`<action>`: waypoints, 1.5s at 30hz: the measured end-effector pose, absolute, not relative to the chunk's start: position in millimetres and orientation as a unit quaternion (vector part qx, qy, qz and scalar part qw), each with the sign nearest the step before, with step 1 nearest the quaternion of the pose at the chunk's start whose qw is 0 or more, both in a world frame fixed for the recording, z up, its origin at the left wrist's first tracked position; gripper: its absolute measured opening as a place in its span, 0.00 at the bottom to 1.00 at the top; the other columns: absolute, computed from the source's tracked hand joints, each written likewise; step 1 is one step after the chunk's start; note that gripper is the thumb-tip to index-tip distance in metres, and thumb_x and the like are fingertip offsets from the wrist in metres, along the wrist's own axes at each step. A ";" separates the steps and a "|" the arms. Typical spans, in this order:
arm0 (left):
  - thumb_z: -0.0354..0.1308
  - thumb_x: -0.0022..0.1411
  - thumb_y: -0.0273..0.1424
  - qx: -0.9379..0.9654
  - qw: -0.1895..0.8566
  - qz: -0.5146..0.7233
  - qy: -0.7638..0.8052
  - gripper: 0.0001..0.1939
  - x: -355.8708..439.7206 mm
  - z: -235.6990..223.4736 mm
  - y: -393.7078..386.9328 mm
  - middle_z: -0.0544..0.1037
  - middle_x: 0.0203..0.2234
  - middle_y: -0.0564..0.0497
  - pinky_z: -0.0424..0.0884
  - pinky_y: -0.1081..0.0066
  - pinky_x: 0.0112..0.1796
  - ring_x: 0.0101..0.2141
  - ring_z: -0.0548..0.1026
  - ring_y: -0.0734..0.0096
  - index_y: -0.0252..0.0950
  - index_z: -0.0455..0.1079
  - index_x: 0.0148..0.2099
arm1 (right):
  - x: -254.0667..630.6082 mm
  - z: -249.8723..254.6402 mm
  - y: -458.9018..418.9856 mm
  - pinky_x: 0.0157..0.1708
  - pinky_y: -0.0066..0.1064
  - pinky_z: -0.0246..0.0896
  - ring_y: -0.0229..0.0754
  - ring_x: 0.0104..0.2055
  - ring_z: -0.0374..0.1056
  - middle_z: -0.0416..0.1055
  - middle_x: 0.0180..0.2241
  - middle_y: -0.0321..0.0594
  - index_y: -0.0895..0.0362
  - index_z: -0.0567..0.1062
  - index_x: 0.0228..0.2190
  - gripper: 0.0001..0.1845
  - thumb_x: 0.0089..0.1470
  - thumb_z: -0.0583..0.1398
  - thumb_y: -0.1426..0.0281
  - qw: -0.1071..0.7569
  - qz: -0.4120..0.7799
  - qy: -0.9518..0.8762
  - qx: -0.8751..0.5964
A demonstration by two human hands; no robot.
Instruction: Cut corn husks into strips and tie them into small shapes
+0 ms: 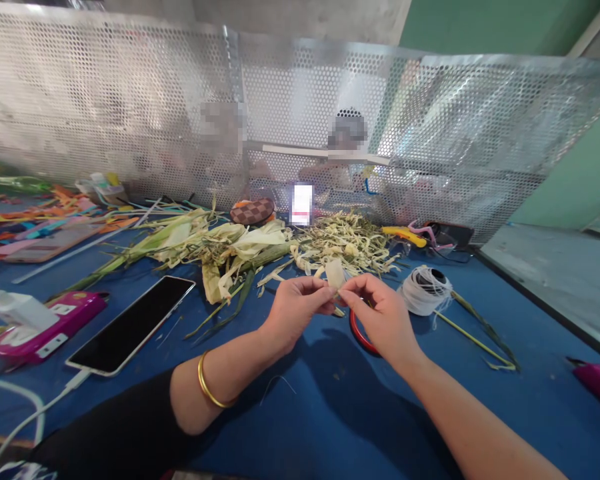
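Observation:
Both hands meet near the middle of the view, above the blue table. Between the fingertips is a small pale piece of corn husk (335, 272), its top standing up. My left hand (300, 303) pinches its lower end, thumb pressed to the fingers. Beside it my right hand (380, 310) pinches the same end from the other side. Partly hidden behind my right hand is a red ring-shaped handle (361, 332) on the table. To the right of that hand stands a spool of white thread (424, 291).
Corn husks (220, 247) and a heap of shredded husk (350, 243) lie behind the hands. A charging phone (135, 325) and a magenta power strip (55, 327) are at left. A perforated metal screen (180, 87) borders the table's back. Safety glasses (435, 237) lie at right.

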State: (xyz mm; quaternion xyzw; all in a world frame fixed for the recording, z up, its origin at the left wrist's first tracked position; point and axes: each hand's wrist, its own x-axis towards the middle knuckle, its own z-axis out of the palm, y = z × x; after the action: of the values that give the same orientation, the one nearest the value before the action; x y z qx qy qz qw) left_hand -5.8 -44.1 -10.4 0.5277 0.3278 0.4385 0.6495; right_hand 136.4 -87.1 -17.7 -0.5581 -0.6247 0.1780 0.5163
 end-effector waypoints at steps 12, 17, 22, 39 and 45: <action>0.67 0.45 0.34 0.544 0.644 0.427 0.328 0.09 -3.8 -11.4 -44.0 0.76 0.20 0.53 0.70 0.74 0.30 0.24 0.72 0.76 0.33 0.73 0.26 | 136.8 -13.9 -83.9 0.27 0.29 0.61 0.37 0.25 0.66 0.70 0.21 0.34 0.56 0.71 0.24 0.07 0.48 0.60 0.66 0.564 0.281 -0.565 -0.533; 0.65 0.47 0.33 0.557 0.626 0.442 0.322 0.09 -3.0 -14.6 -43.1 0.74 0.19 0.55 0.67 0.77 0.29 0.23 0.69 0.79 0.33 0.72 0.24 | 137.1 -16.3 -82.1 0.29 0.29 0.61 0.38 0.27 0.66 0.70 0.22 0.34 0.56 0.71 0.25 0.07 0.49 0.61 0.66 0.563 0.280 -0.564 -0.536; 0.64 0.46 0.32 0.549 0.623 0.440 0.343 0.08 -3.9 -14.7 -44.0 0.73 0.18 0.55 0.67 0.76 0.29 0.23 0.69 0.78 0.32 0.72 0.24 | 136.9 -20.3 -81.8 0.27 0.29 0.59 0.37 0.25 0.64 0.68 0.21 0.32 0.55 0.69 0.26 0.06 0.50 0.60 0.67 0.558 0.245 -0.579 -0.542; 0.63 0.44 0.28 0.411 0.752 0.379 0.349 0.06 -7.0 -14.3 -42.4 0.71 0.19 0.53 0.67 0.77 0.24 0.22 0.69 0.78 0.32 0.70 0.24 | 146.2 -25.6 -84.9 0.40 0.37 0.62 0.44 0.39 0.67 0.72 0.34 0.41 0.52 0.73 0.34 0.08 0.59 0.54 0.73 0.431 -0.083 -0.757 -0.484; 0.66 0.42 0.27 0.398 0.756 0.396 0.337 0.07 -5.5 -14.5 -44.2 0.72 0.19 0.53 0.70 0.75 0.26 0.21 0.69 0.78 0.32 0.71 0.26 | 142.4 -24.5 -84.1 0.40 0.35 0.61 0.43 0.38 0.67 0.71 0.33 0.40 0.53 0.70 0.31 0.05 0.58 0.54 0.72 0.458 -0.018 -0.737 -0.497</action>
State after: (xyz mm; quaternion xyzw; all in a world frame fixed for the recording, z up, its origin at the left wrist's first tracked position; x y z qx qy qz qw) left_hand -5.5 -44.2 -14.5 0.3979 0.3374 0.3957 0.7558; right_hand 142.4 -84.1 -24.5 -0.4966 -0.7368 -0.0179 0.4584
